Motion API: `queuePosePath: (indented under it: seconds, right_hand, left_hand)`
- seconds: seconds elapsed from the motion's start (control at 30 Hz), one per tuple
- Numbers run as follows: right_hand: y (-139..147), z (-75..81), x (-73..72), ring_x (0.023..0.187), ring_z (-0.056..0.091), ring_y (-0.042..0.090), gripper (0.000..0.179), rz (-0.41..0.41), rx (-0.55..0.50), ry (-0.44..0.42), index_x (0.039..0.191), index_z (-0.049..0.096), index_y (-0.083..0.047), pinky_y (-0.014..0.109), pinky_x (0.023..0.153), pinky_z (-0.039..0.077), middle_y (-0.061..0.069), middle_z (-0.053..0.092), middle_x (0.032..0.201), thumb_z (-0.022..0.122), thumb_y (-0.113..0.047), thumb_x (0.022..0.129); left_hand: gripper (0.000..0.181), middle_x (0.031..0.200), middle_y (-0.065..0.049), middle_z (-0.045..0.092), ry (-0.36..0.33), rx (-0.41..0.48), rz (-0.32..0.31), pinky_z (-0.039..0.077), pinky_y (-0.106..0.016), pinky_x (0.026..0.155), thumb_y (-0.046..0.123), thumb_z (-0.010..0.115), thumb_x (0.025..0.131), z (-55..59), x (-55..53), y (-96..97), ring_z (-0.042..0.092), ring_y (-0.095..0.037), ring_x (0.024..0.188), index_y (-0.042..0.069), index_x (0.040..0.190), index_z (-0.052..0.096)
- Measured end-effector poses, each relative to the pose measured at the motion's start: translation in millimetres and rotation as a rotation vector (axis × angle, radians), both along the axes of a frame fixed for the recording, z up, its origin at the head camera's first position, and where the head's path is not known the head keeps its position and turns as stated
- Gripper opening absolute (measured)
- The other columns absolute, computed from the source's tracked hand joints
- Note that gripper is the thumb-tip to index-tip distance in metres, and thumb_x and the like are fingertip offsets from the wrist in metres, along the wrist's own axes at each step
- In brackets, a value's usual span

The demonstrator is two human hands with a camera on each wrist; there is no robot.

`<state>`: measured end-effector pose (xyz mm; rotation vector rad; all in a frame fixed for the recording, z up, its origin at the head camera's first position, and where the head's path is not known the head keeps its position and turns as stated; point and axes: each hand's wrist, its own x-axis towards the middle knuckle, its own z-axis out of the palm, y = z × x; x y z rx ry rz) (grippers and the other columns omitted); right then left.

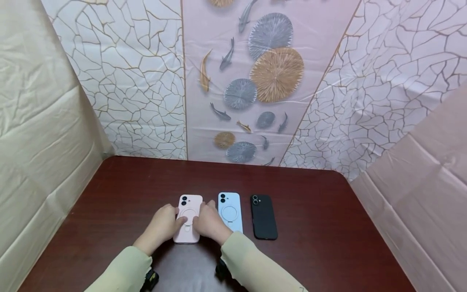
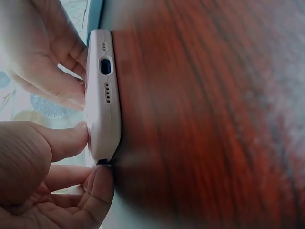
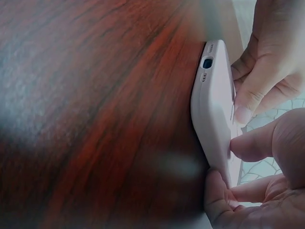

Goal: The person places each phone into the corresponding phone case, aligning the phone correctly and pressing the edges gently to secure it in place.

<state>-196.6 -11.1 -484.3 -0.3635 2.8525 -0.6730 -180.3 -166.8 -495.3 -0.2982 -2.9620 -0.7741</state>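
Observation:
A phone in a pale pink case [image 1: 187, 236] lies back side up on the table, its twin camera lenses at the far end and a ring on its back. My left hand [image 1: 163, 223] pinches its left edge, thumb on the back and fingers against the side. On the opposite edge my right hand [image 1: 211, 222] grips it the same way. Both wrist views show the near end of the pink phone [image 2: 106, 124], with its charging port and speaker holes, close over the wood. Right of it lies a light blue phone [image 1: 230, 201], partly hidden by my right hand and wrist.
A black phone [image 1: 264, 219] lies to the right of the light blue one. The dark red wooden table [image 1: 321, 227] ends at a patterned cloth [image 1: 146, 81] at the back. Plain pale cloth hangs along both sides.

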Motion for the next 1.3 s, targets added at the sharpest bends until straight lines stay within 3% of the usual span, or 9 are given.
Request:
queuePosePath:
  seconds: [0.37, 0.8, 0.9, 1.0, 1.07, 1.13, 1.2, 1.3]
  right_hand:
    - [-4, -2.8, -0.6, 0.111, 0.056, 0.034, 0.059, -0.024, 0.012, 0.033, 0.133, 0.043, 0.019, 0.039, 0.090, 0.049, 0.033, 0.045, 0.126, 0.058, -0.018, 0.089]
    - [-3, 3.1, -4.9, 0.107, 0.057, 0.034, 0.060, -0.007, 0.030, 0.033, 0.133, 0.041, 0.020, 0.038, 0.087, 0.050, 0.033, 0.044, 0.126, 0.057, -0.019, 0.090]
    - [-3, 1.6, -5.6, 0.109, 0.056, 0.035, 0.059, -0.002, 0.036, 0.026, 0.133, 0.041, 0.020, 0.039, 0.089, 0.049, 0.034, 0.042, 0.128, 0.056, -0.019, 0.092]
    - [-1, -0.2, -6.1, 0.105, 0.057, 0.031, 0.053, 0.012, -0.004, 0.012, 0.130, 0.046, 0.018, 0.038, 0.086, 0.050, 0.031, 0.047, 0.124, 0.055, -0.018, 0.093]
    - [4, 1.9, -4.0, 0.102, 0.057, 0.027, 0.048, 0.018, -0.057, 0.018, 0.129, 0.050, 0.015, 0.038, 0.083, 0.051, 0.027, 0.052, 0.119, 0.055, -0.017, 0.094]
    - [13, 4.8, 0.1, 0.097, 0.057, 0.022, 0.042, 0.040, -0.123, 0.070, 0.128, 0.054, 0.009, 0.036, 0.080, 0.051, 0.019, 0.056, 0.114, 0.054, -0.016, 0.095]
    - [24, 8.1, 6.0, 0.095, 0.056, 0.019, 0.037, 0.082, -0.148, 0.180, 0.128, 0.057, 0.002, 0.035, 0.079, 0.050, 0.012, 0.058, 0.110, 0.054, -0.017, 0.096]
    - [46, 9.6, 13.3, 0.101, 0.057, 0.019, 0.036, 0.170, -0.078, 0.409, 0.129, 0.057, -0.005, 0.036, 0.085, 0.049, 0.007, 0.057, 0.115, 0.055, -0.019, 0.097]
  left_hand:
    - [0.032, 0.062, -0.009, 0.051, 0.004, -0.044, -0.001, 0.045, -0.043, 0.061, 0.018, 0.074, 0.084, 3.8, -1.5, 1.3, 0.054, -0.028, 0.062, 0.007, 0.061, 0.054]
    - [0.025, 0.067, -0.013, 0.056, 0.007, -0.058, -0.005, 0.048, -0.046, 0.069, 0.016, 0.071, 0.086, 7.6, -6.7, 3.1, 0.058, -0.032, 0.071, 0.001, 0.070, 0.060]
    - [0.023, 0.072, -0.016, 0.057, -0.004, -0.053, -0.007, 0.049, -0.047, 0.070, 0.016, 0.070, 0.087, 5.0, -5.7, 2.7, 0.058, -0.032, 0.073, -0.003, 0.077, 0.062]
    - [0.025, 0.082, -0.020, 0.059, -0.036, -0.056, 0.001, 0.049, -0.047, 0.073, 0.015, 0.067, 0.090, 2.8, -1.4, 1.0, 0.059, -0.033, 0.079, -0.010, 0.097, 0.066]
    - [0.036, 0.092, -0.024, 0.057, -0.082, -0.062, 0.019, 0.048, -0.048, 0.079, 0.015, 0.064, 0.092, 3.7, 3.2, 1.2, 0.057, -0.037, 0.088, -0.014, 0.113, 0.061]
    - [0.047, 0.104, -0.028, 0.055, -0.115, -0.078, 0.045, 0.046, -0.050, 0.085, 0.016, 0.062, 0.093, 5.9, 9.9, 2.7, 0.053, -0.041, 0.098, -0.017, 0.125, 0.052]
    - [0.054, 0.114, -0.032, 0.050, -0.124, -0.095, 0.068, 0.043, -0.053, 0.088, 0.018, 0.060, 0.094, 8.8, 17.5, 5.1, 0.047, -0.045, 0.106, -0.017, 0.132, 0.045]
    - [0.064, 0.127, -0.034, 0.044, -0.062, -0.132, 0.076, 0.039, -0.058, 0.093, 0.023, 0.062, 0.093, 12.1, 30.2, 7.4, 0.042, -0.049, 0.116, -0.014, 0.139, 0.037]
